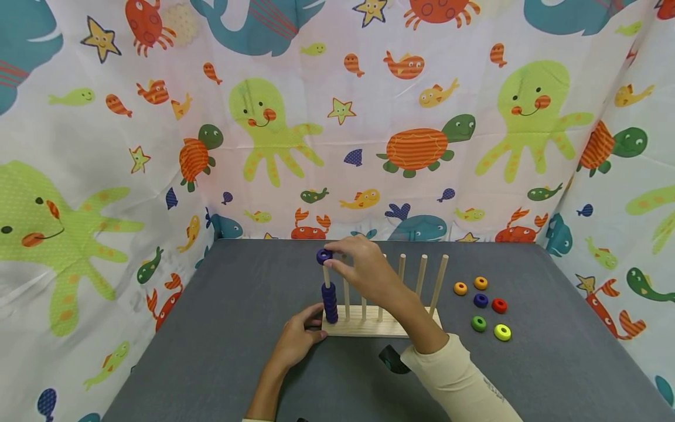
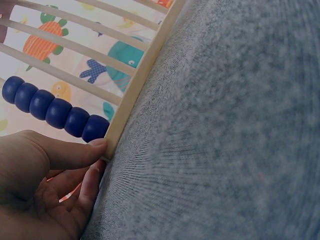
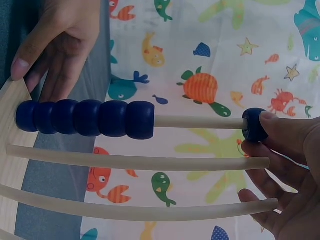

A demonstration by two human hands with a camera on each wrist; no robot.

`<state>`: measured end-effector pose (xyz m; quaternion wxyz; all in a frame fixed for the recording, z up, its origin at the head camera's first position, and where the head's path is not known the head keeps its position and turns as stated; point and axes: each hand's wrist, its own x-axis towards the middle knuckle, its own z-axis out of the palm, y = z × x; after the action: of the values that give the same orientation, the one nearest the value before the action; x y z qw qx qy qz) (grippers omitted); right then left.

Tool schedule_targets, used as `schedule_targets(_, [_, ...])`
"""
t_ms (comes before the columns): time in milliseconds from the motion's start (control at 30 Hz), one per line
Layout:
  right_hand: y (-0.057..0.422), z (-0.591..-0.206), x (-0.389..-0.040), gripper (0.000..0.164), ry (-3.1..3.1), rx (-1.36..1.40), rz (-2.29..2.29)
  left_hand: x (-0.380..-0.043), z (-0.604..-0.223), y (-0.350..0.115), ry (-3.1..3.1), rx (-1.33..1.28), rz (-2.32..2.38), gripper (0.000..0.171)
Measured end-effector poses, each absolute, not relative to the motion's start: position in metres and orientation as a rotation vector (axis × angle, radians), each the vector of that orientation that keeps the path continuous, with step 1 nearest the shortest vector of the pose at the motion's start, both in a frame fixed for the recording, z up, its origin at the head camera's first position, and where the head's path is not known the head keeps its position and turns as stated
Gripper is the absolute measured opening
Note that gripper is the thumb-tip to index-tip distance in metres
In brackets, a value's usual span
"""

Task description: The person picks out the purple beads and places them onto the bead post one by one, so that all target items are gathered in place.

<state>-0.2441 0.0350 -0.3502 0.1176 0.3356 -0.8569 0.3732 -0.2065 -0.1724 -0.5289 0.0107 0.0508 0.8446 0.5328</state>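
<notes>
A wooden peg rack (image 1: 364,329) with several upright pegs stands on the grey table. Its leftmost peg carries a stack of several dark blue beads (image 1: 329,303). At the top of that same peg, my right hand (image 1: 371,272) pinches another blue bead (image 3: 254,125) between thumb and finger, with bare peg between it and the stack. In the right wrist view the peg's end reaches into this bead. My left hand (image 1: 296,337) grips the left end of the rack's base, its thumb (image 2: 95,145) on the front edge beside the lowest bead.
Right of the rack lie loose beads: two orange beads (image 1: 460,288), a blue bead (image 1: 480,300), a red bead (image 1: 499,305), a green bead (image 1: 479,323) and a yellow bead (image 1: 503,332). A curtain (image 1: 337,199) printed with sea animals hangs behind the table (image 1: 253,281).
</notes>
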Motion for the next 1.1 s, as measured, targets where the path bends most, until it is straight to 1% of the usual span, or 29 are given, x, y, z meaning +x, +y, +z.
schedule_targets(267, [0.041,-0.348,-0.242,0.033,-2.438,0.993,1.098,-0.206,-0.53,-0.173,2.626,0.161,1.686,0.062])
schedule_targets(500, [0.055,-0.345,-0.238,0.033,-2.332,0.979,1.115,-0.205,-0.528,-0.173,2.623,0.168,1.707,0.062])
schedule_targets(833, [0.087,-0.346,-0.235,0.034,-2.227,0.883,1.108,-0.204,-0.528,-0.172,2.64,0.161,1.692,0.063])
schedule_targets(1100, [0.119,-0.349,-0.233,0.041,-2.143,0.806,1.083,-0.206,-0.53,-0.171,2.655,0.134,1.654,0.063])
